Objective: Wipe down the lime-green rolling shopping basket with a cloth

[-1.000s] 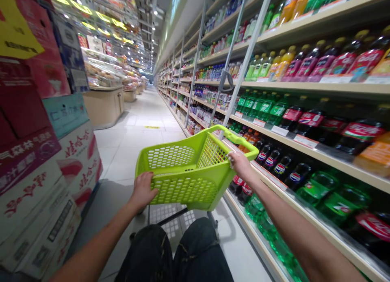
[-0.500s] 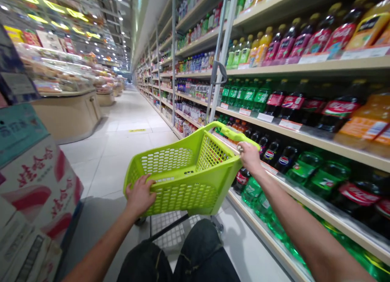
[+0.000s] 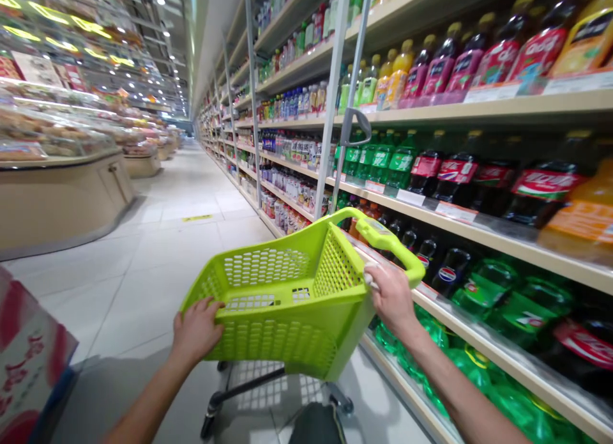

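Observation:
A lime-green plastic shopping cart [image 3: 287, 338] stands in front of me, its perforated basket turned sideways and tilted in view. My left hand [image 3: 198, 329] is closed over the near rim toward the left end, fingers hooked inside. At the right end, my right hand [image 3: 390, 297] is closed at the back corner of the basket, just under the looped handle [image 3: 383, 236]. Something small and white [image 3: 370, 276] shows at its fingers; I cannot make out what it is. The bottom of the basket shows no goods.
Shelves of drinks, with several cola bottles [image 3: 541, 182] and green soda bottles [image 3: 402, 160], run along the right. A grey hook on a pole [image 3: 354, 124] stands by them. Bakery counters [image 3: 62, 201] line the left. A printed carton [image 3: 29, 361] sits at lower left. The tiled aisle [image 3: 163, 252] stretches ahead.
My view has swung to the right and the left-hand cartons have slid mostly out of sight. The cart appears lower and nearer, with both hands still on it. My right hand sits further below the handle.

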The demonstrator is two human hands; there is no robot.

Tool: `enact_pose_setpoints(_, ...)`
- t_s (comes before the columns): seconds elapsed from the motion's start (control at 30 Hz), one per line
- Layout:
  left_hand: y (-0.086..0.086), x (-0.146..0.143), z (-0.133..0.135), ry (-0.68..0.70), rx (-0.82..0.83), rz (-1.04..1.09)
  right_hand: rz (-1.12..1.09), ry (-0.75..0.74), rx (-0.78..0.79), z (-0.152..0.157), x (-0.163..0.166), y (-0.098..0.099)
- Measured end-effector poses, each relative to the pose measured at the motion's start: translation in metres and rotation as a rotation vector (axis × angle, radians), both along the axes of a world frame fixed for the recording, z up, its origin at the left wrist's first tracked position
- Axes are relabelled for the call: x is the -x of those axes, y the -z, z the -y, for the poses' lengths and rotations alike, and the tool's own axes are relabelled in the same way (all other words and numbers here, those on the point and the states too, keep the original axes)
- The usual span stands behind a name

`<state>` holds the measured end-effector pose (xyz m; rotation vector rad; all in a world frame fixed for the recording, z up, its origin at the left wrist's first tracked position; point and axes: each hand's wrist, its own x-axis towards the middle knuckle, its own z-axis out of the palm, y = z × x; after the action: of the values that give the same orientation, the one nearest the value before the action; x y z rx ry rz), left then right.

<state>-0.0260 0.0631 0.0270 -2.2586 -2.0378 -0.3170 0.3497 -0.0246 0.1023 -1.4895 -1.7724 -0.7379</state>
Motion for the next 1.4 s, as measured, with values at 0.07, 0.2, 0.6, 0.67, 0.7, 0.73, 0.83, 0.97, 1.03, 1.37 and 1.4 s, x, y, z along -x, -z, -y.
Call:
enact_pose_setpoints(0.07, 0.006, -0.002, -0.010, 0.053, -0.034, 0.004, 0.028, -0.004, -0.034, 0.004, -0.005, 0.004)
enact_pose_setpoints(0.2, 0.020, -0.003, -0.022, 0.152, -0.036, 0.023, 0.083, 0.030, -0.056, 0.014, -0.014, 0.011)
enact_pose_setpoints(0.6, 0.002, -0.014, -0.007, 0.253, 0.081, 0.087, -0.053, 0.061, 0.049, 0.003, 0.043, 0.030)
enact_pose_setpoints(0.67, 0.002, -0.014, 0.004, 0.286, 0.066, 0.121, -0.037, -0.025, 0.166, -0.009, 0.090, 0.048)
enact_pose_setpoints(0.7, 0.002, -0.014, 0.010, 0.296, 0.057, 0.138, -0.028, -0.035, 0.217, -0.015, 0.113, 0.057)
enact_pose_setpoints(0.73, 0.002, -0.014, 0.015, 0.300, 0.045, 0.156, -0.020, -0.045, 0.257, -0.020, 0.133, 0.064)
enact_pose_setpoints(0.83, 0.002, -0.012, 0.027, 0.294, 0.005, 0.204, 0.053, -0.067, 0.319, -0.022, 0.154, 0.069)
enact_pose_setpoints(0.97, 0.003, -0.003, 0.035, 0.318, -0.017, 0.255, 0.020, 0.063, 0.293, 0.008, 0.106, 0.050)
enact_pose_setpoints(1.03, 0.003, 0.001, 0.037, 0.356, -0.010, 0.277, -0.053, 0.153, 0.230, 0.018, 0.094, 0.048)
enact_pose_setpoints(1.37, 0.008, 0.004, 0.028, 0.413, -0.013, 0.254, 0.009, 0.001, 0.380, 0.006, 0.131, 0.057)
enact_pose_setpoints(1.4, 0.009, 0.004, 0.026, 0.414, -0.024, 0.254, -0.006, 0.037, 0.370, 0.015, 0.111, 0.047)
